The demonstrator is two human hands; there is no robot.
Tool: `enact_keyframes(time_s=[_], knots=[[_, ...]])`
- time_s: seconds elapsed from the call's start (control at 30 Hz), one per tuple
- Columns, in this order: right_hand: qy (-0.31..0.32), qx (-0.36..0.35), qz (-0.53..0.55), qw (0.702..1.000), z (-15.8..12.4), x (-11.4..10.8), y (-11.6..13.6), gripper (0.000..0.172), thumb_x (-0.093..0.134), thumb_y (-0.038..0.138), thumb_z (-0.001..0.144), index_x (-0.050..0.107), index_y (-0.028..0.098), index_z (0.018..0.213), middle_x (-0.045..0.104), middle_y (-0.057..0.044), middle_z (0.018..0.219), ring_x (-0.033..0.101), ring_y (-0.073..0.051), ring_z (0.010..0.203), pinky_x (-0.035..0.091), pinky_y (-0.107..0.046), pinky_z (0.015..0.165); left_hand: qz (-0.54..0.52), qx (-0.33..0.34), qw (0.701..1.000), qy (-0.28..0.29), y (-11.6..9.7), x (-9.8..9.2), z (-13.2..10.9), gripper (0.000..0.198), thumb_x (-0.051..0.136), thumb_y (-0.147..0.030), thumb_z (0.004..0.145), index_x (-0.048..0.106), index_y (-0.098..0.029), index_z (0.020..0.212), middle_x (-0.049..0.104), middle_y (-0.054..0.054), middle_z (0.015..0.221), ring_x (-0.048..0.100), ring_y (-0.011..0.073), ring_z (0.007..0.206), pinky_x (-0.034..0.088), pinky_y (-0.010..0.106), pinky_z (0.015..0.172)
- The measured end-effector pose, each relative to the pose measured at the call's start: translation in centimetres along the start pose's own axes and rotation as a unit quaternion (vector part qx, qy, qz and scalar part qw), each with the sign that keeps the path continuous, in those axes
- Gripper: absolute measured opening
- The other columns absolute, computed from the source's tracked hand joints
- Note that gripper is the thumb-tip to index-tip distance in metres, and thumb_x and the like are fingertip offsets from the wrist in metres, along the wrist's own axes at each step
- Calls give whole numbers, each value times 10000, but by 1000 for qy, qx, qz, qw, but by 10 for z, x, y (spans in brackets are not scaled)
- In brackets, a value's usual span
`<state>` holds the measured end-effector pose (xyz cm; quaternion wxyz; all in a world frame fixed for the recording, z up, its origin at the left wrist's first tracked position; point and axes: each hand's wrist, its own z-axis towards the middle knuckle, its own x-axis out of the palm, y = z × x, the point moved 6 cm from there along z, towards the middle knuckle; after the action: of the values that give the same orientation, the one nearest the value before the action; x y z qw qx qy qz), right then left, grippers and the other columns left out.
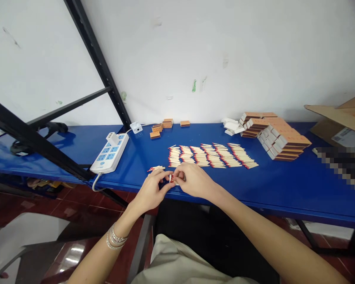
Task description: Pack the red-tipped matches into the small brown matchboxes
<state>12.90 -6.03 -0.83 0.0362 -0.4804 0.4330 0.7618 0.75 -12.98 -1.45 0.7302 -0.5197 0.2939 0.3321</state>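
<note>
A stack of thin silver bangles (116,238) circles the wrist behind the left hand (149,191), the bands bunched closely and catching the light. Both forearms (272,232) are bare, with no sleeves over them, and a pale beige cloth garment (177,264) shows at the near edge.

— Where are we looking from?
— We're worn on the head, facing forward and down, close above the left hand (149,191) and right hand (195,180), with the surface (284,189) and wall (195,47) ahead.

White power strip (109,153), blue metal bench (284,189), cardboard box (337,118), black shelf frame (96,59), red tiled floor (77,203)
</note>
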Motion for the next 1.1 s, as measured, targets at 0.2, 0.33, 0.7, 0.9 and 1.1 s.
enact_keyframes(time_s=[0.2, 0.33, 0.7, 0.9, 1.1], knots=[[-16, 8, 32, 999, 1, -2, -4, 109, 606, 141, 755, 701, 193, 751, 666, -10, 732, 572, -130, 653, 375, -254, 599, -7, 21, 1000, 3, 3, -4, 3, 258, 663, -300, 885, 675, -203, 1124, 678, 78, 1126, 603, 226, 1089, 452, 403, 1001], [-27, -39, 49, 998, -1, -1, -4, 131, 604, 138, 789, 723, 191, 770, 643, -17, 711, 562, -128, 664, 382, -256, 627, 6, 29, 999, -15, 4, -4, 2, 273, 658, -313, 889, 671, -201, 1137, 679, 82, 1160, 610, 229, 1117, 473, 396, 992], [-26, -71, 62, 995, 5, -1, -1, 169, 614, 72, 738, 733, 192, 730, 600, -4, 671, 532, -124, 644, 380, -257, 609, 19, 38, 999, -22, -2, -3, -1, 348, 658, -292, 890, 579, -204, 1217, 673, 63, 1122, 623, 181, 894, 522, 363, 863], [-68, -62, 95, 991, -2, -5, -7, 104, 632, 146, 804, 721, 193, 827, 592, 0, 720, 524, -110, 635, 419, -261, 643, 76, 17, 995, -57, 10, -25, -4, 342, 598, -329, 927, 587, -205, 1246, 626, 84, 1159, 586, 216, 1037, 490, 388, 939], [-49, -42, 56, 996, -12, -7, -18, 444, 804, 360, 719, 689, 209, 1120, 599, -79, 1092, 587, -174, 846, 482, -338, 786, 174, 9, 983, -55, 39, -40, 0, 461, 619, -388, 904, 582, -175, 1311, 562, 114, 1210, 531, 263, 1116, 436, 452, 1011]])
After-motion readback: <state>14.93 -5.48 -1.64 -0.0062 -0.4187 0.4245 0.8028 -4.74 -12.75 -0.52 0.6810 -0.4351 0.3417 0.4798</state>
